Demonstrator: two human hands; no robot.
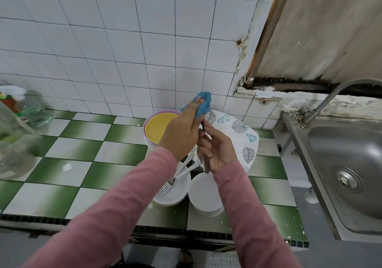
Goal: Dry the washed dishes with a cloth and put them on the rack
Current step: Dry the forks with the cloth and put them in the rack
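**A:** Where is the piece being dried?

**B:** Above the dishes, held between both hands. The right hand curls its fingers round the dark handle of a utensil. The left hand pinches the blue cloth over its upper end, so I can't tell what kind it is.

**A:** What could go wrong?

**B:** If the handle is wet it may slip and drop onto the leaf-patterned plate or the white stack below. If that hidden end is a blade, a hard squeeze through the cloth could cut.

**A:** And the containers?

**B:** The white bowl on the desk holds several forks, their handles leaning out over the rim. A knock from a sleeve could tip them out. A yellow plate tops a purple stack. The sink looks empty. No rack is in view.
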